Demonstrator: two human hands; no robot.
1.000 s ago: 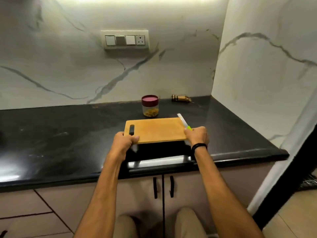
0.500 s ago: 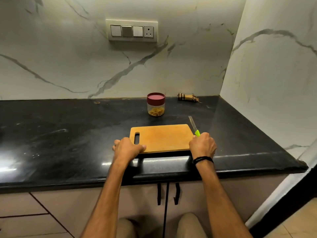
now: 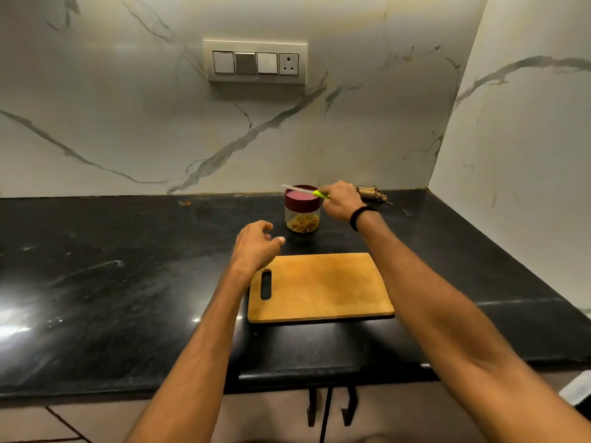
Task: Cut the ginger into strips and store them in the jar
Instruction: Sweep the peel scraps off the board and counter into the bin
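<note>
A clear jar (image 3: 302, 219) with a dark red lid stands on the black counter and holds yellowish ginger strips at its bottom. My right hand (image 3: 340, 201) hovers just right of the lid, shut on a knife (image 3: 307, 190) with a lime-green handle, its blade pointing left over the lid. My left hand (image 3: 257, 246) floats left of and in front of the jar, fingers loosely spread, holding nothing. A bare wooden cutting board (image 3: 319, 287) with a handle slot lies flat in front of the jar.
A small brown bundle (image 3: 372, 194) lies at the back of the counter (image 3: 112, 282), behind my right hand. A marble wall with a switch panel (image 3: 256, 63) rises behind, and a side wall closes the right. Cabinet handles (image 3: 331, 407) hang below the counter edge.
Both hands have left the cutting board, which now rests on the counter. My right hand carried the knife up and back to the jar lid; my left hand moved forward toward the jar.
</note>
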